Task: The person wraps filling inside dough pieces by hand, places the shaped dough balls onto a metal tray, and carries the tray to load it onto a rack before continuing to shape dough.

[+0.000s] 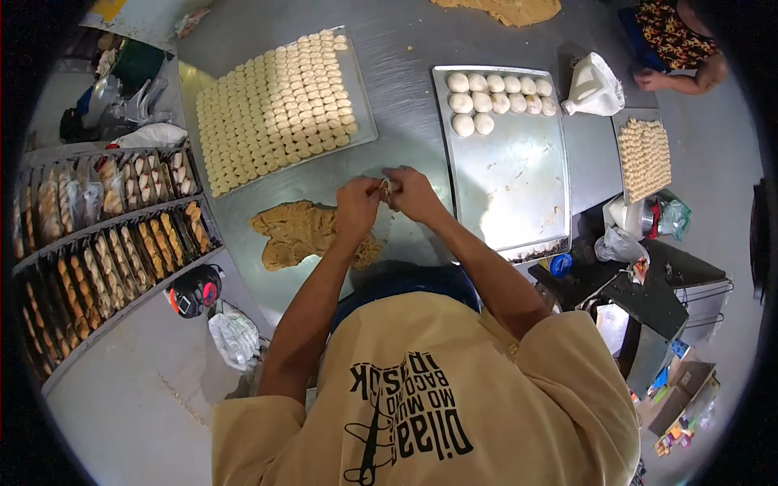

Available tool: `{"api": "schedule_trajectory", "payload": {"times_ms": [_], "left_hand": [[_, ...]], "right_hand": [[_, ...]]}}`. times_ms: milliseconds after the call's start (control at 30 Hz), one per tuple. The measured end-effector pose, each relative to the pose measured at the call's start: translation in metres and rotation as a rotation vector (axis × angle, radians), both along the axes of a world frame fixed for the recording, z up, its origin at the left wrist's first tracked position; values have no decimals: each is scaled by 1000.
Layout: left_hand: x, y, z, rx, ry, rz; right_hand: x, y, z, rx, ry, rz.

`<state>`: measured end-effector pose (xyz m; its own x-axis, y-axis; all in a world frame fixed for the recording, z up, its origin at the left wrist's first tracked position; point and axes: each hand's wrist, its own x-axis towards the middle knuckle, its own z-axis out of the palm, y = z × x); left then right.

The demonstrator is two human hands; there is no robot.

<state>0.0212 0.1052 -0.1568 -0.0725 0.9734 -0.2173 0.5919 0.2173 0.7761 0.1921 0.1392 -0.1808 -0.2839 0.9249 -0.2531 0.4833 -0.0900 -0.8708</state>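
My left hand (pixel 357 204) and my right hand (pixel 413 194) meet over the steel table, fingers pinched around a small pale piece of dough (pixel 386 188) that they mostly cover. Just left of and below them lies a flattened brown mass of filling (pixel 290 230), crumbly at the end beside my left wrist. Farther left, a metal tray (pixel 362 97) bears many small pale dough pieces (pixel 271 109) in close rows. On my right a larger metal tray (pixel 510 194) has several round white dough balls (pixel 478 102) grouped at its far end, the nearer part bare metal.
A white cloth-like bag (pixel 596 84) lies beyond the right tray, near another tray of small pieces (pixel 644 154). A person (pixel 677 40) stands at far right. Racks of baked goods (pixel 105 275) line the left. More brown filling (pixel 506 8) lies at the table's far side.
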Motion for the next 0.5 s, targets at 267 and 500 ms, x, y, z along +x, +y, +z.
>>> {"api": "schedule_trajectory", "payload": {"times_ms": [267,500], "left_hand": [[8,-19,-3,221,58,-9],[-7,-15,-11,82,-2,-46]], "right_hand": [[11,24,-16,159,-110,206],[18,18,-17,198,98,244]]}}
